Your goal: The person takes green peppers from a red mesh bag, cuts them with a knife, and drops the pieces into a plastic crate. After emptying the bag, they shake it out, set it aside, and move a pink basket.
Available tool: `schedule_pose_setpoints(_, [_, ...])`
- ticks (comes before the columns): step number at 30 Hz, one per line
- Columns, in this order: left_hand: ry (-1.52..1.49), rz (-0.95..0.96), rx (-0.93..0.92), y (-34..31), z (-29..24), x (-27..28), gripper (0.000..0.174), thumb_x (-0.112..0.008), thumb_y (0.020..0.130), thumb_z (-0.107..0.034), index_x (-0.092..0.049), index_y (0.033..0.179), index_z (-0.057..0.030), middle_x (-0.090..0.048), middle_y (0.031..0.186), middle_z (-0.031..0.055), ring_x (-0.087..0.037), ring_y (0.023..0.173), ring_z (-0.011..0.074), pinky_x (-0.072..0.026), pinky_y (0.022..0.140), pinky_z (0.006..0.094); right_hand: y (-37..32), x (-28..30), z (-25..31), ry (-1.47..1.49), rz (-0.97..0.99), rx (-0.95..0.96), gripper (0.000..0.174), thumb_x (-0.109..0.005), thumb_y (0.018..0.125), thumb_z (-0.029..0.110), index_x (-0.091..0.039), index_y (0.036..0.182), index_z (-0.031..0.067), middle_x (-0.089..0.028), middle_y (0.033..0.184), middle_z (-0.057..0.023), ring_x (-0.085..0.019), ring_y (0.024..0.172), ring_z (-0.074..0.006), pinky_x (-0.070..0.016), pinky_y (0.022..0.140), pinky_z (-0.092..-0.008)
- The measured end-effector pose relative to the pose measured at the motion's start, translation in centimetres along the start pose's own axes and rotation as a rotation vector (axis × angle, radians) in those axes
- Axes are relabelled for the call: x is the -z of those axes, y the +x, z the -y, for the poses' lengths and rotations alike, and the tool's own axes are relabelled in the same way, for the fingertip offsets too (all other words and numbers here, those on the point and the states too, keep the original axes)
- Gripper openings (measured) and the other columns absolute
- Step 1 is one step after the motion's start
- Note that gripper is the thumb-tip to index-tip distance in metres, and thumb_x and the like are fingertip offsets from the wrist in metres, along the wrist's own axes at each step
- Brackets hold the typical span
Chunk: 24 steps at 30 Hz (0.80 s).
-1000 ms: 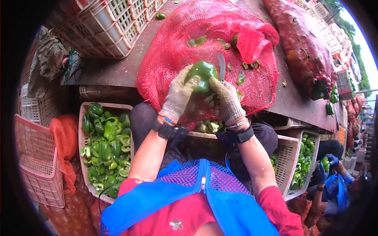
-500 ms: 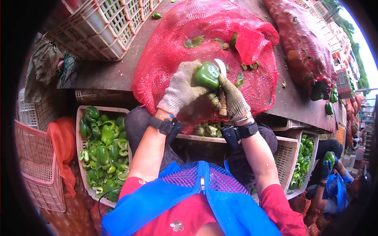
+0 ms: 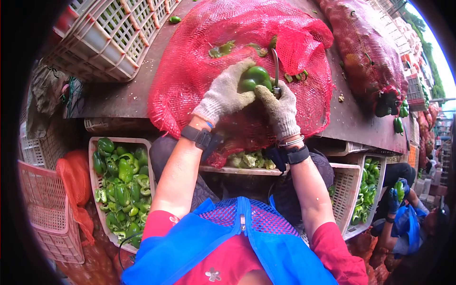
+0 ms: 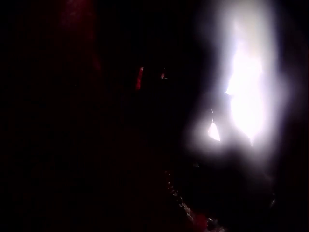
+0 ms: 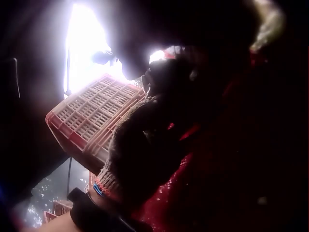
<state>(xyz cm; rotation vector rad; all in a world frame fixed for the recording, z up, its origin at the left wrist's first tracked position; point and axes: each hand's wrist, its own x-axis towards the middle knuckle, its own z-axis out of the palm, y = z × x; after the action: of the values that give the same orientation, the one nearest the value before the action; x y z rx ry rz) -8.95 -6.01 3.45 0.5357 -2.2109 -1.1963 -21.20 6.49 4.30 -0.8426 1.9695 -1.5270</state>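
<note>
In the head view my left hand, in a pale knit glove, grips a green bell pepper, its lobed end facing up. My right hand, gloved too, holds a knife with a thin curved blade pointing away from me beside the pepper. The right thumb lies against the pepper's near side; the knife's handle is mostly hidden in the hand. Both hands are over a full red mesh sack with pepper scraps on top. The left wrist view is nearly black; the right wrist view shows the left glove in shadow.
A crate of cut peppers stands low on the left, beside an empty-looking pink crate. Pale pieces lie in a container below the sack. A tall crate stands at upper left. Another person works at the right.
The pepper has turned in the left hand, and both hands have shifted slightly away from my body. The knife blade, tilted against the pepper's right side before, now stands more upright beside it.
</note>
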Motion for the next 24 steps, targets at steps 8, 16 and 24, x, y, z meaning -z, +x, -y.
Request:
schedule_pose_setpoints(8, [-0.213,0.133,0.049,2.4,1.2,1.1,0.055,-0.068,0.083,-0.012,-0.050,0.135,-0.0055,-0.059,0.127,0.0096,-0.056,0.114,0.0186,-0.0442,0.099,0.0328,2.2,0.2,-1.4,0.058,0.059,-0.060,0.032,-0.075,0.081,0.018,-0.066,0.107,0.0015,-0.066,0.081,-0.0019,-0.057,0.071,-0.0075,-0.0489,0.066,-0.0253])
schedule_pose_setpoints(16, [-0.039,-0.026,0.170,0.5,0.4,2.6,0.047,-0.076,0.077,-0.021,-0.059,0.118,-0.0045,-0.064,0.107,0.0092,-0.059,0.096,0.0187,-0.0477,0.086,0.0330,3.5,-1.2,-1.7,-0.033,0.110,-0.002,0.033,-0.071,0.084,0.028,-0.065,0.102,0.0004,-0.066,0.075,-0.0072,-0.060,0.065,-0.0130,-0.0485,0.061,-0.0306])
schedule_pose_setpoints(24, [-0.141,-0.107,0.178,0.0,0.2,2.1,0.042,-0.074,0.078,-0.018,-0.060,0.115,-0.0052,-0.065,0.101,0.0080,-0.059,0.092,0.0178,-0.0478,0.085,0.0325,-0.9,1.1,0.3,-0.377,0.244,0.012,0.025,-0.068,0.083,0.025,-0.064,0.091,0.0012,-0.063,0.069,-0.0123,-0.058,0.060,-0.0211,-0.0466,0.061,-0.0362])
